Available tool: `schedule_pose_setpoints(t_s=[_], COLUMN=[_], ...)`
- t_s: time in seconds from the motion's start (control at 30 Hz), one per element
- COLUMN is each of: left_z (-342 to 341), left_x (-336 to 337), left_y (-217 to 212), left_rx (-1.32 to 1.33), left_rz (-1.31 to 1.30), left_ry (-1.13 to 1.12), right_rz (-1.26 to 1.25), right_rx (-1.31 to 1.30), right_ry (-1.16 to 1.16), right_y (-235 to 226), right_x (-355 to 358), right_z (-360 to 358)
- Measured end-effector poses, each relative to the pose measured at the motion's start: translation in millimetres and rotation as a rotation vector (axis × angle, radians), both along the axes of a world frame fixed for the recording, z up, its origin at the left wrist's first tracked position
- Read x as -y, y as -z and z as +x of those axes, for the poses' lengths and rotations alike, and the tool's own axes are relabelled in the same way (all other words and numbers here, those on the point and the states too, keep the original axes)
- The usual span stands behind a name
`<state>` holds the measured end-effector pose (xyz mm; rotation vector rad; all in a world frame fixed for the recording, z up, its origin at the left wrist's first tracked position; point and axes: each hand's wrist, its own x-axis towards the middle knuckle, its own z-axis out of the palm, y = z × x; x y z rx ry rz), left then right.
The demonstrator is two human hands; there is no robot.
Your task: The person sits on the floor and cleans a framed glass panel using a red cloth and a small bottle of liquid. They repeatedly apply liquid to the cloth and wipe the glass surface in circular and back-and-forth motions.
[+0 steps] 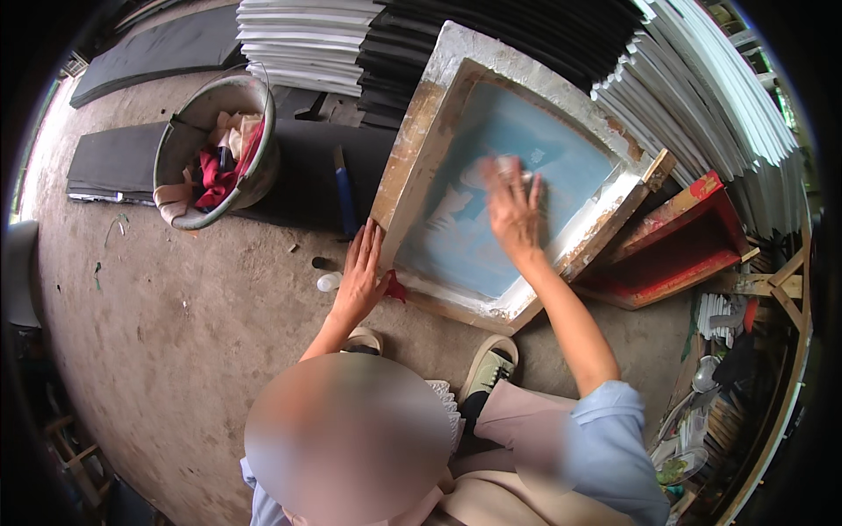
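Observation:
A screen-printing frame (412,136) with pale blue mesh (491,254) leans in front of me, its wooden border spattered white. My left hand (358,276) lies with outstretched fingers along the frame's near left edge. A scrap of red cloth (396,287) shows beside its thumb. Over the mesh is my right hand (513,210), its fingers smeared by motion. Something pale shows at those fingertips, too blurred to name. Below my left hand, a small white bottle (329,281) lies on the floor by a dark cap (321,262).
A bucket (164,145) holding red and pale rags stands at left. A blue-handled knife (345,197) lies on black sheets (303,158). Stacks of white sheets (298,39) and black sheets (517,31) rise behind the frame. A red-stained frame (667,254) leans at right.

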<state>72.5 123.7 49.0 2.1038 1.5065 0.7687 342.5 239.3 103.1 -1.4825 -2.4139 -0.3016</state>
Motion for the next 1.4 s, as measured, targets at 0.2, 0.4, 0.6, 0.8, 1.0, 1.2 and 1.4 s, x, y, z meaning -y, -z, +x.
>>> schedule_pose_setpoints(t_s=[0.2, 0.4, 0.6, 0.8, 1.0, 1.2, 1.4], left_z=[9.1, 9.8, 14.7, 22.4, 18.0, 16.2, 20.9], left_x=[1.7, -1.0, -3.3, -1.7, -0.5, -1.4, 0.8], left_y=[2.2, 2.5, 3.3, 5.5, 6.3, 4.7, 8.4], left_rx=[-0.016, -0.022, -0.067, -0.062, -0.083, -0.105, -0.109], left_rz=[0.022, -0.009, 0.031, 0.024, 0.017, 0.024, 0.020], left_ry=[-0.039, -0.017, -0.055, -0.052, -0.059, -0.039, -0.063], right_rz=[0.107, 0.183, 0.083, -0.081, -0.138, 0.088, 0.119], right_rx=[0.188, 0.301, 0.204, 0.375, 0.105, 0.220, 0.316], right_ry=[-0.043, -0.113, -0.140, -0.275, -0.155, 0.153, -0.062], right_y=[-16.8, -21.2, -18.5, -2.0, -0.9, -11.8, -10.6], right_x=[-19.5, -26.5, -22.3, 1.3, 13.2, 3.0, 4.1], right_z=[8.4, 7.2, 36.6, 56.3, 38.5, 56.2, 68.6])
